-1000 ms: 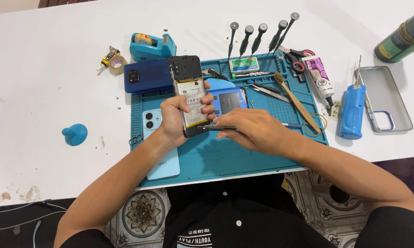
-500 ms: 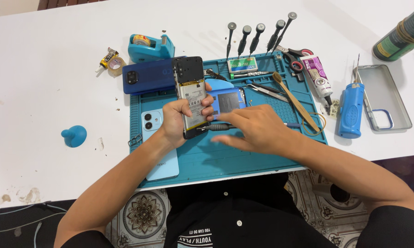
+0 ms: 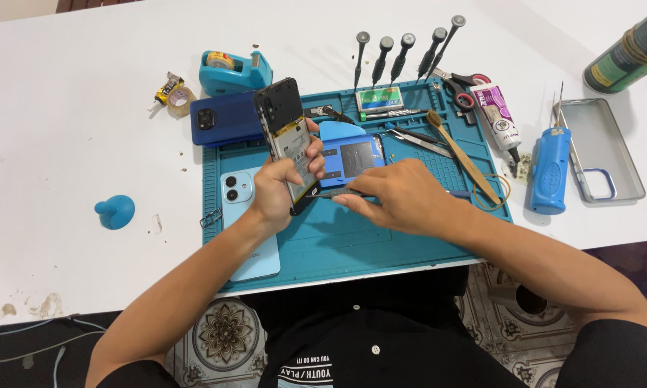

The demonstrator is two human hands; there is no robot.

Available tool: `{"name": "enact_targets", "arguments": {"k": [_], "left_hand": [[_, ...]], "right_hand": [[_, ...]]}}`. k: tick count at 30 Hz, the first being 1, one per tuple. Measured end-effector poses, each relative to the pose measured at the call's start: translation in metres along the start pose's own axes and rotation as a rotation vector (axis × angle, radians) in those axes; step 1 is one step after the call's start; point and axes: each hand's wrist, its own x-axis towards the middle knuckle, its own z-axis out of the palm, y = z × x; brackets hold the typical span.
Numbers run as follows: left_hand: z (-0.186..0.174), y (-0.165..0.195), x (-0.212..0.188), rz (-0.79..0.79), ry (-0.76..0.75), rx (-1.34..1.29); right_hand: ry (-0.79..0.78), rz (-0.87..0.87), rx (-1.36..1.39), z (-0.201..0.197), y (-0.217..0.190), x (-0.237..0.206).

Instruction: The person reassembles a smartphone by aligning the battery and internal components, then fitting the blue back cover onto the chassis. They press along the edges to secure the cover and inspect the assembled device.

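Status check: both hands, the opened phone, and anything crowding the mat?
Left hand grips opened phone, tilted up off the blue mat. Right hand holds thin tool at its lower edge. Light-blue phone lies under left wrist.

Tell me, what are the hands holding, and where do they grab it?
The left hand grips the opened phone around its lower half. The right hand pinches a thin dark tool near its tip, against the phone's bottom edge.

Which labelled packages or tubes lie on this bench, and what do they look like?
Small box: top of the blue mat, flat, green and white.
Glue tube: right of the scissors, white with purple label.
Can: top right corner, dark green cylinder.
Tape dispenser: above the mat, teal.
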Motion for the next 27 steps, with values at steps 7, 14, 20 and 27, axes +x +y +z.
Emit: {"name": "enact_targets", "arguments": {"k": [7,14,20,27], "left_hand": [[0.008,-0.008,-0.008,0.221,0.067,0.256],[0.01,-0.008,-0.008,0.311,0.049,0.438],[0.009,-0.007,-0.008,0.332,0.02,0.517],[0.007,-0.006,-0.008,0.322,-0.005,0.477]], "right_hand": [[-0.085,0.125,0.395,-0.002,0.015,0.004],[-0.1,0.204,0.495,-0.005,0.029,0.004],[-0.11,0.178,0.537,-0.006,0.031,0.004],[-0.077,0.058,0.49,-0.007,0.032,0.004]]}}
